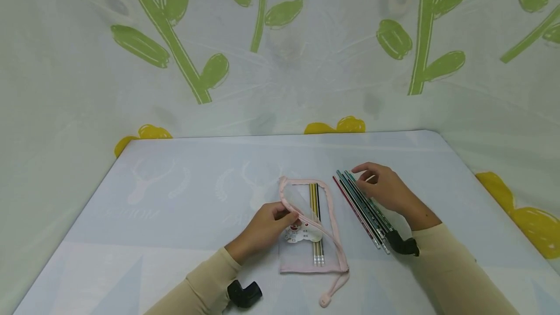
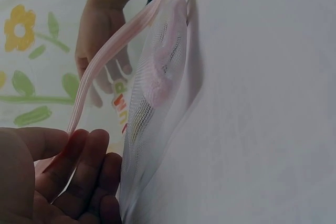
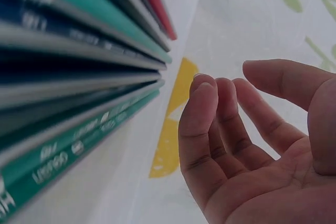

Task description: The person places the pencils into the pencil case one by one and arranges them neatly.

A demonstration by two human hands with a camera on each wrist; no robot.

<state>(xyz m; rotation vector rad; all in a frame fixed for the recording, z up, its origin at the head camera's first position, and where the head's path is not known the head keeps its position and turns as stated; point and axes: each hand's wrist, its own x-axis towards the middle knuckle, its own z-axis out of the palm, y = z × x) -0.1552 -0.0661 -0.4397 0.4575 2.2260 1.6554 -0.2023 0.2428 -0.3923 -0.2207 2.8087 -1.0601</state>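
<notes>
My left hand (image 1: pixel 262 225) pinches the pink trim (image 2: pixel 97 66) of a see-through mesh pouch (image 1: pixel 299 262) between thumb and fingers, lifting that edge. Several pencils (image 1: pixel 314 203), yellow and dark, lie inside the pouch beside a white label (image 1: pixel 306 234). To the right of the pouch lies a loose bundle of pencils (image 1: pixel 356 201), mostly green and dark with a red one at its left edge. My right hand (image 1: pixel 387 191) hovers at the far end of this bundle. In the right wrist view, nothing sits between its bent thumb and fingers, with the green pencils (image 3: pixel 79 145) alongside.
A pale table (image 1: pixel 175 232) with faint printed patterns bears everything. From the pouch's lower right corner trails a pink pull cord (image 1: pixel 325 300). Black wrist pieces (image 1: pixel 245 294) sit at both sleeves. Behind the table hangs a whitish sheet (image 1: pixel 323 72) with green leaves and yellow flowers.
</notes>
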